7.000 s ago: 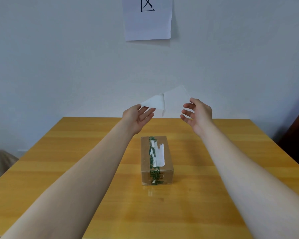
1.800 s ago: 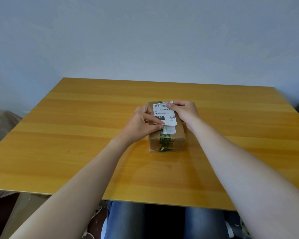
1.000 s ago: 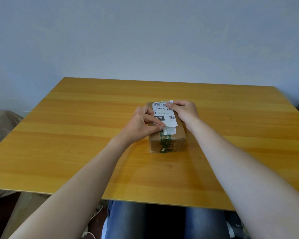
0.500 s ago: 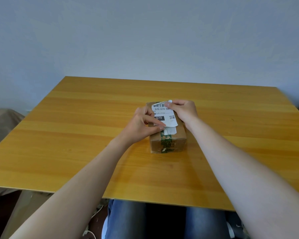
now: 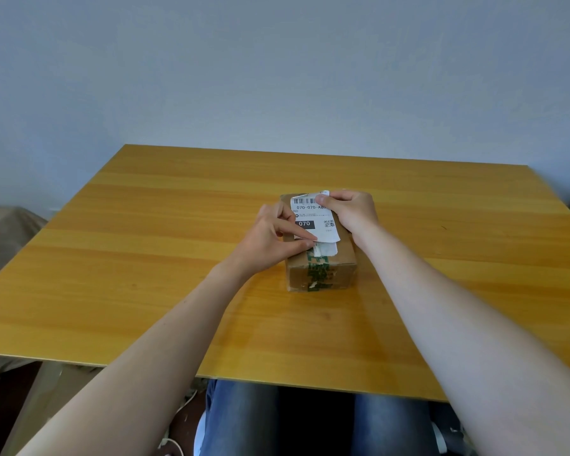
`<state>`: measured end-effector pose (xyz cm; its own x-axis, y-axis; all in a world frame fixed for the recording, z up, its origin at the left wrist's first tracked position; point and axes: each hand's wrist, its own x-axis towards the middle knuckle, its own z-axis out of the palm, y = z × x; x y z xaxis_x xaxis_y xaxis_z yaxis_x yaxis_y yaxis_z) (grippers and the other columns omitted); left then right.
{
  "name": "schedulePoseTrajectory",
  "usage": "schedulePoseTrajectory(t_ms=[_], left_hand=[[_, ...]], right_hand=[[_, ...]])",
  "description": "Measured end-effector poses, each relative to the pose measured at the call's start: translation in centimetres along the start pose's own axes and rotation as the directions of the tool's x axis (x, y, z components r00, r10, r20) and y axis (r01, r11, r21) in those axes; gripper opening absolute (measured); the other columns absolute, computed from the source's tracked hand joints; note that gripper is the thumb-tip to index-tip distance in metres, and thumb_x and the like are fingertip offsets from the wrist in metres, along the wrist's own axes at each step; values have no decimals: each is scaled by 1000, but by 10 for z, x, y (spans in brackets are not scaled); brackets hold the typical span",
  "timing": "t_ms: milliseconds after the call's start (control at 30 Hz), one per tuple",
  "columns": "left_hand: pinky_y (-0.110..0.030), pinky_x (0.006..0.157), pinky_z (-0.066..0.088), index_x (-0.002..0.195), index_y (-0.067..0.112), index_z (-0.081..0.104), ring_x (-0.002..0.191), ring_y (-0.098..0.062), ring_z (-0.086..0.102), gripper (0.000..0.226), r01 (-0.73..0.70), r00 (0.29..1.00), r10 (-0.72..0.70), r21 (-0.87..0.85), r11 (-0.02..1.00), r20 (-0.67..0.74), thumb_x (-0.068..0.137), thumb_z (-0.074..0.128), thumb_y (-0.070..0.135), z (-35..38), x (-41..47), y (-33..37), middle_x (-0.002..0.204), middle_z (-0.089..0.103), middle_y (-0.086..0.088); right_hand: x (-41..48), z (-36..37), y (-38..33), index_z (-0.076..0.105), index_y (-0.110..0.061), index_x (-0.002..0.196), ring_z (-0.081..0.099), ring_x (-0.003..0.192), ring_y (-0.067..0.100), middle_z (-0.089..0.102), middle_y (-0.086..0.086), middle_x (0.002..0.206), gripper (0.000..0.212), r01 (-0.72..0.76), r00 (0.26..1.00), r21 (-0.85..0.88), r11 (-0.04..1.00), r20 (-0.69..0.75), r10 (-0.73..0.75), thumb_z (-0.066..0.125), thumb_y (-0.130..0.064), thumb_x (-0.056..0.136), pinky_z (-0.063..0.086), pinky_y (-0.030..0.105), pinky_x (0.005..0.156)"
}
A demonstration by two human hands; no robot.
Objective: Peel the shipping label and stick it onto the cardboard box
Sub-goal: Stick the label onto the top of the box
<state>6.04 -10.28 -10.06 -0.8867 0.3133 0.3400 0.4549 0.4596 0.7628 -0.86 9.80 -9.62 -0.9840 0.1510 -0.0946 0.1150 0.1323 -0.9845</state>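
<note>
the sticking step is judged to be in hand: the shipping label (image 5: 315,218) is laid printed side up on the top face of the cardboard box (image 5: 321,268), which sits a little right of centre on the desk (image 5: 145,241). the label's near left corner is pressed down by the fingertips of the left hand (image 5: 270,240), whose fingers are extended and closed on nothing. the far right corner is pinched between thumb and forefinger of the right hand (image 5: 351,210), the remaining fingers being curled over the box's far right edge. that far edge of the label appears slightly lifted and not yet flat, and the label is turned a little against the box's long sides.

the next move is judged to call for the far corner to be lowered and released, then for the sheet to be smoothed from the pinned corner outward so that no crease or bubble is trapped. a strip of green tape (image 5: 318,271) and a torn white remnant (image 5: 326,249) lie just beyond the label's near edge and are partly covered by it.

the label is kept within the box top, its right edge close to the box's right side. the desk around the box is bare, with open room on every side; its near edge lies well apart from the box.
</note>
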Motion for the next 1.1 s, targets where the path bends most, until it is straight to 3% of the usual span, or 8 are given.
schedulePoseTrajectory(t_ms=[333,467,633,733,833,900,1000,1100], left_hand=[[-28,95,43,97,29,86,108,-22,46,16,34,999,-34,-10,999,4,82,89,25,1,-1,0,96,48,10],[-30,97,44,98,29,87,110,-23,45,14,66,997,-66,-22,998,28,84,88,29,-1,-2,0,98,48,10],[-27,97,39,97,28,88,113,-21,42,15,127,991,-125,-35,991,58,91,80,38,-5,-7,4,99,48,10],[-32,97,42,91,42,85,110,-21,46,18,158,986,-155,-71,985,54,94,70,52,-4,-6,9,96,48,9],[-48,99,52,86,45,83,102,-19,57,19,267,955,-289,-227,937,-66,96,67,50,-1,-4,12,98,55,0],[-59,94,56,106,45,76,97,-21,61,14,332,915,-373,-241,912,-151,95,68,48,0,0,11,98,55,-4],[-54,88,62,149,31,48,112,-26,65,65,506,828,-551,-286,814,-103,91,76,42,-1,9,12,120,51,-4],[-45,84,63,161,29,30,118,-27,64,87,604,771,-637,-304,737,-12,90,79,39,-1,17,21,142,46,-2]], right_hand=[[-2,0,1,79,-9,101,72,92,19,76,-1,95,23,12,1000,-21,1000,-5,-12,90,-19,83,59,35,89],[-4,-1,2,79,-11,97,73,85,18,76,-2,91,18,28,1000,-26,999,1,-28,89,-17,85,59,27,77],[-3,1,4,81,-11,110,78,97,25,80,6,106,35,36,999,-70,997,-30,-38,92,-24,79,63,40,87],[-6,-1,2,72,-14,123,76,95,22,76,3,108,52,14,999,-73,997,-41,-17,94,-28,77,62,39,83],[-11,-4,2,70,-13,127,75,98,22,75,4,110,53,4,1000,-40,999,-23,-5,91,-26,81,59,34,81],[-14,-5,1,69,-14,128,74,99,22,74,6,115,51,-20,1000,-17,1000,-3,20,90,-25,83,59,33,80],[-17,-8,-1,66,-16,136,73,99,19,73,4,119,57,-52,997,-1,999,55,52,89,-23,85,58,31,78],[-22,-11,-4,60,-20,145,72,105,20,70,-1,120,66,-84,987,-9,996,135,85,88,-26,86,57,30,77]])
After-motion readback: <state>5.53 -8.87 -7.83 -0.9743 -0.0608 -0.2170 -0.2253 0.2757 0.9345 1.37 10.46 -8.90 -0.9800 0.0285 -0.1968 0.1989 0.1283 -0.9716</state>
